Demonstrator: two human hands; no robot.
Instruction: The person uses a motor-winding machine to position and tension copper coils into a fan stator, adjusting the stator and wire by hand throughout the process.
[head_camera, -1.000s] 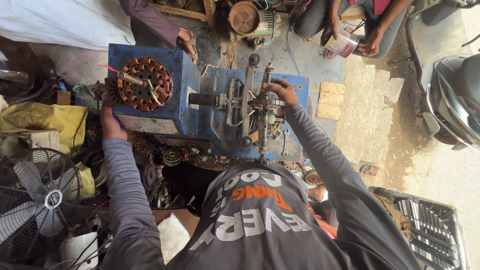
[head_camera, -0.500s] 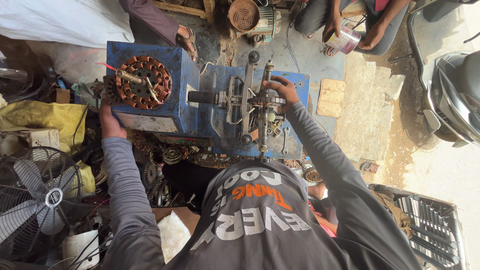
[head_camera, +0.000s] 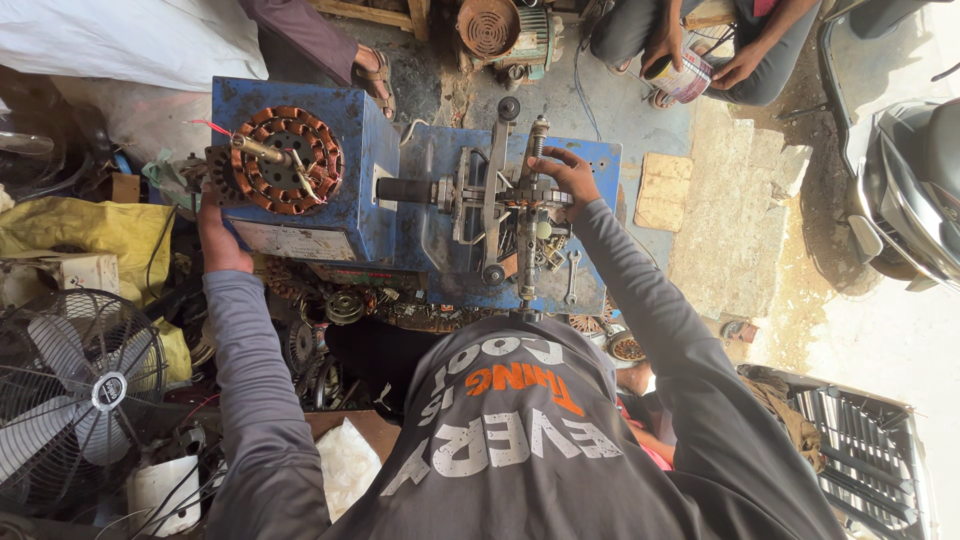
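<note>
While the left hand (head_camera: 222, 243) presses curled fingers against the blue machine (head_camera: 345, 170) just below its copper-wound motor core (head_camera: 288, 160), the right hand (head_camera: 568, 178) closes loosely over the metal crank frame (head_camera: 500, 195) at mid-bench. Fingers so near that frame could get pinched if it turns. Beyond lie a dusty concrete floor (head_camera: 740, 220), a fan (head_camera: 70, 395), and a seated person's hands (head_camera: 740, 68).

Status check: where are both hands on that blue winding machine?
Left hand at stator side. Right hand gripping winder mechanism. Nothing blocking.
</note>
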